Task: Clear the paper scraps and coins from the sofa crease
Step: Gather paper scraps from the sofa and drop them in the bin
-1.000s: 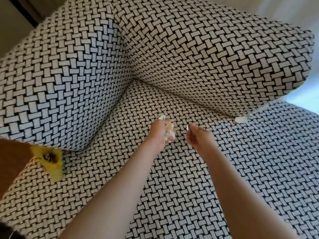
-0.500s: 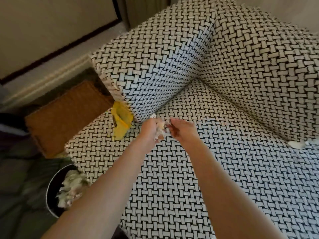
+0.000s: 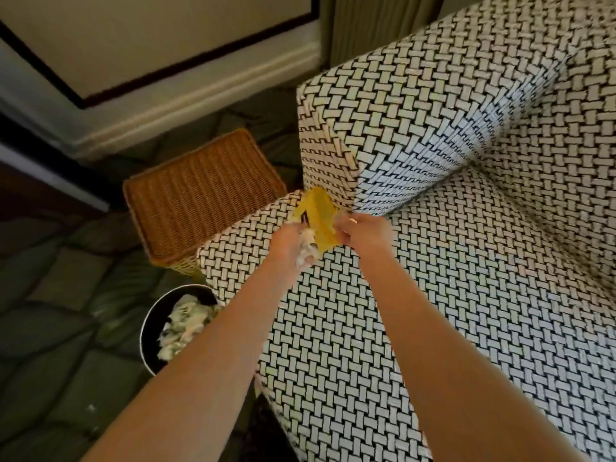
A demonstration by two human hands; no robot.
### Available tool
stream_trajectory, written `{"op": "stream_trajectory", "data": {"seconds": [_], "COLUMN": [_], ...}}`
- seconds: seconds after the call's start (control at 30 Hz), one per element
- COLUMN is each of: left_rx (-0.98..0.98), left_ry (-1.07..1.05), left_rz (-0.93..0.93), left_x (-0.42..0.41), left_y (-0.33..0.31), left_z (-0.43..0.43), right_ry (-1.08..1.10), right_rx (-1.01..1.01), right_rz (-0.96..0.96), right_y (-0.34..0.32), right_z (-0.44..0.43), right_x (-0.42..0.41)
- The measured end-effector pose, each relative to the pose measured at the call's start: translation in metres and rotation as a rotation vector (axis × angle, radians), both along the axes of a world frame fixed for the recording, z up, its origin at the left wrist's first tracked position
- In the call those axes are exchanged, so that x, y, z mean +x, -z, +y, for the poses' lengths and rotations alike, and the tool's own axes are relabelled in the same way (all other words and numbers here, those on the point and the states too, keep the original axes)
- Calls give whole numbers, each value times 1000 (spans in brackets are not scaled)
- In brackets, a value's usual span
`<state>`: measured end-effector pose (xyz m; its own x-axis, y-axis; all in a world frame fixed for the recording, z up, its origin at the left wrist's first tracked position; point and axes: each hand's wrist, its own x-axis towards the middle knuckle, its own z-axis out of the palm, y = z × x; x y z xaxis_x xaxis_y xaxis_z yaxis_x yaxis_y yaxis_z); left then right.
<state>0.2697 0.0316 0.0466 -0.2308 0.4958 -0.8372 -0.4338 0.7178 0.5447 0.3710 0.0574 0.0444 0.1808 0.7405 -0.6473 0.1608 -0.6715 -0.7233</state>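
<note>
The left hand (image 3: 289, 243) has its fingers curled tight round a wad of white paper scraps (image 3: 306, 243). The wad bulges out on the thumb side and pokes out below the knuckles. Right against those fingers, on their far side, stands a yellow container (image 3: 320, 219) on the seat of the sofa (image 3: 466, 295), and the paper touches its near left face. A dark slot shows in the container just beyond the left knuckles.

The right hand (image 3: 366, 233) faces the left one across the container. Its fingers (image 3: 348, 228) are bunched close together and bent inward, with the tips at the container's right edge. Motion blur hides whether they pinch the edge, hold something small such as a coin, or only touch it. No coin can be made out.

Just beyond both sets of fingertips rises the front corner of the armrest (image 3: 400, 128), with the container at its foot. To the left of the left fingers, off the edge of the seat, sits a wicker basket (image 3: 200, 195) on the floor. Below and left of the left forearm stands a round dark bin (image 3: 149, 331), with a heap of crumpled paper (image 3: 183, 323) inside it. The seat crease runs away to the right, well apart from the right fingers.
</note>
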Motion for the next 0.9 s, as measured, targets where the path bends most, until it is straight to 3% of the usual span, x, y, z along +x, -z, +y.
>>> {"op": "stream_trajectory", "data": {"seconds": [0.33,0.4,0.47,0.57,0.63,0.77,0.83,0.9], "left_rx": [-92,-103,-102,-30,15,22,-4,-33], "left_ry": [-31,-14,-13,-62,-87,-148,-204,-266], "left_rz": [-121,-107,-113,-142,-123,-42,25,47], "left_x": [-20,-22,-24,-34,-41,-80,-109,-134], "left_y": [11,12,12,10,14,36,47,55], "left_z": [9,6,2,-10,-16,-40,-55,-69], "right_ry": [-401,-394,-247,-73,-38,-67,-86,-198], "right_rx": [-4,74,228,306,176,3,-16,-12], "right_rz": [-378,-384,-385,-243,-6,293,382,338], "right_y": [1,-1,-5,-1,6,15,17,22], "right_z": [9,4,-9,-33,-47,-80,-92,-102], "right_x": [-13,-16,-20,-43,-61,-105,-129,-152]}}
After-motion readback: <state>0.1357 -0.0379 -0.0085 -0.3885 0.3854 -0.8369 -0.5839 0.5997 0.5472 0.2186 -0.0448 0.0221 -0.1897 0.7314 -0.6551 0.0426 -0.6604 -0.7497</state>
